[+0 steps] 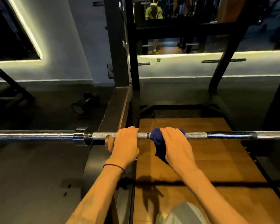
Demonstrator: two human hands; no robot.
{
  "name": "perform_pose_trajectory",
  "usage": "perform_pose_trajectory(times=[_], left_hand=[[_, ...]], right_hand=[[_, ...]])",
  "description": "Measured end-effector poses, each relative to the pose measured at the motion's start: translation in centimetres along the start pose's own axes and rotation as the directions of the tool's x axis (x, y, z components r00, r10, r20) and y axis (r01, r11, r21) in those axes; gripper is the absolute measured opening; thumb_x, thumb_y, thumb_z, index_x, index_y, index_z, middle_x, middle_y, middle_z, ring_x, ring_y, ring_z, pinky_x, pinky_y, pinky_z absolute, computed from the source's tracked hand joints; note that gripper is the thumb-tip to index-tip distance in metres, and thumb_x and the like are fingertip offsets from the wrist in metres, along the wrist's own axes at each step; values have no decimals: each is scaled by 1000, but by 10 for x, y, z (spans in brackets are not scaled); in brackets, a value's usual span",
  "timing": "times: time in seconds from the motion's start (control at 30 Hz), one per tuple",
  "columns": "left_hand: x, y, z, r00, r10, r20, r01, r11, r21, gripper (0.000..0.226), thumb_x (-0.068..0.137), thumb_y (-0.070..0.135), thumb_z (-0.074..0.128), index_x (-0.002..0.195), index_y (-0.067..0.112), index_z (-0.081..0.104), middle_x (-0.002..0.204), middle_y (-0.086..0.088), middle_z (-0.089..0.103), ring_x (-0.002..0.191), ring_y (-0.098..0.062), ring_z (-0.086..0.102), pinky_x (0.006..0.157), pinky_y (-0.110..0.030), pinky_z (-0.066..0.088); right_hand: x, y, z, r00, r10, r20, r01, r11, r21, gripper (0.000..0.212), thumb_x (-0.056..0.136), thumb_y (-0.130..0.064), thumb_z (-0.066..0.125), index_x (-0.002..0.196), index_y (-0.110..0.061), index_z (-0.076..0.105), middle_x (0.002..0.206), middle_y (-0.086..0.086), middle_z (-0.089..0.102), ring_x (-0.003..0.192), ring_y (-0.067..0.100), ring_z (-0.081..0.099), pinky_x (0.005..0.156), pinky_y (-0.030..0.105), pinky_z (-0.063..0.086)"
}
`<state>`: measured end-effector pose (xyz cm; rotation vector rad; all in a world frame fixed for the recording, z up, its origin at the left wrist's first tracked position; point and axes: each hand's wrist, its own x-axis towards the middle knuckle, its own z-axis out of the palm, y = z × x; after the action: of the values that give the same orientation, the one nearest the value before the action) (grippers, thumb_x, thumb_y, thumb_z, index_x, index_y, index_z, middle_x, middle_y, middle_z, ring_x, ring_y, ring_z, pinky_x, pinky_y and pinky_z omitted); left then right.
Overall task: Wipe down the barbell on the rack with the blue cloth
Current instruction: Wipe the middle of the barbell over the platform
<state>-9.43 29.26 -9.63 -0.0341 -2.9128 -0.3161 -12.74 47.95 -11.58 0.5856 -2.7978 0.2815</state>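
A steel barbell [217, 135] runs level across the view, with a collar and sleeve at the left and knurled sections near the middle. My left hand [125, 144] grips the bare bar just right of the rack's hook. A little further right, my right hand [176, 146] holds the blue cloth [158, 143] wrapped around the bar. The cloth bunches out on the left of that hand, and a tail of it hangs below the bar.
The black rack upright [118, 46] rises behind the bar, with more frame bars [225, 62] at the right. A wooden platform [208, 159] lies under the bar. A dumbbell [82, 104] rests on the dark floor at left. A mirror [176, 29] is on the far wall.
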Motion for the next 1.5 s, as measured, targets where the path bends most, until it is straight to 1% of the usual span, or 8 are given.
perform_pose_trajectory(times=[0.13, 0.37, 0.53, 0.73, 0.87, 0.97, 1.2, 1.5], left_hand=[[-17, 5, 13, 996, 8, -92, -5, 999, 34, 54, 70, 7, 70, 122, 14, 57, 113, -6, 58, 100, -26, 52, 91, -36, 39], [-27, 9, 13, 982, 89, -167, -72, 991, 109, 38, 74, 21, 66, 109, 19, 53, 104, 0, 52, 92, -19, 46, 89, -34, 38], [-40, 3, 27, 985, 71, -161, -53, 992, 111, 76, 73, 8, 69, 143, 4, 41, 140, -14, 46, 132, -33, 42, 116, -48, 32], [-47, 6, 36, 980, -1, -201, 1, 1000, -1, 84, 70, -1, 74, 147, 3, 38, 148, -17, 42, 142, -34, 36, 115, -54, 33], [-46, 8, 41, 972, 29, -233, -33, 999, -13, 86, 64, -2, 79, 141, 4, 40, 139, -21, 52, 132, -39, 48, 103, -58, 45], [-27, 13, 25, 970, 49, -238, -18, 992, 128, 63, 56, 4, 83, 111, 7, 54, 105, -15, 63, 95, -35, 63, 83, -47, 55], [29, 9, -14, 964, 39, 263, -112, 956, 271, 33, 91, 33, 58, 121, 20, 54, 120, -4, 56, 109, -23, 56, 93, -37, 47], [30, 4, -24, 903, 55, 427, -205, 927, 314, 36, 92, 16, 59, 126, 11, 47, 130, -10, 57, 118, -29, 57, 96, -36, 43]], right_hand=[[2, -34, -16, 993, 78, 88, -59, 978, -201, 24, 83, -22, 71, 102, -28, 57, 96, -5, 61, 92, 21, 60, 84, 36, 43], [7, -64, 3, 991, -135, -16, 136, 989, 56, 36, 78, -24, 75, 108, -19, 56, 107, 2, 61, 99, 24, 57, 96, 37, 45], [-9, 7, -5, 990, -46, -137, 56, 996, 71, 17, 75, -19, 65, 89, -21, 56, 89, -1, 58, 81, 26, 53, 71, 39, 44], [-14, -4, -31, 996, 77, 37, -74, 993, -89, 14, 87, -18, 65, 92, -21, 52, 93, 0, 58, 88, 23, 54, 84, 35, 42], [9, -48, -11, 985, -34, 168, 27, 999, 44, 24, 99, -14, 56, 122, -10, 54, 126, 10, 59, 120, 28, 55, 106, 40, 38], [12, -47, -2, 995, -32, 94, 27, 998, 56, 30, 77, -17, 83, 100, -18, 64, 96, 5, 70, 91, 25, 66, 84, 39, 52], [14, -46, 7, 997, -58, 45, 54, 993, 101, 25, 83, -10, 74, 103, -15, 61, 98, 3, 65, 95, 26, 63, 86, 40, 50], [15, -38, 8, 991, -133, 28, 130, 987, 95, 23, 101, -11, 46, 120, -7, 59, 116, 10, 63, 108, 29, 58, 94, 42, 43]])
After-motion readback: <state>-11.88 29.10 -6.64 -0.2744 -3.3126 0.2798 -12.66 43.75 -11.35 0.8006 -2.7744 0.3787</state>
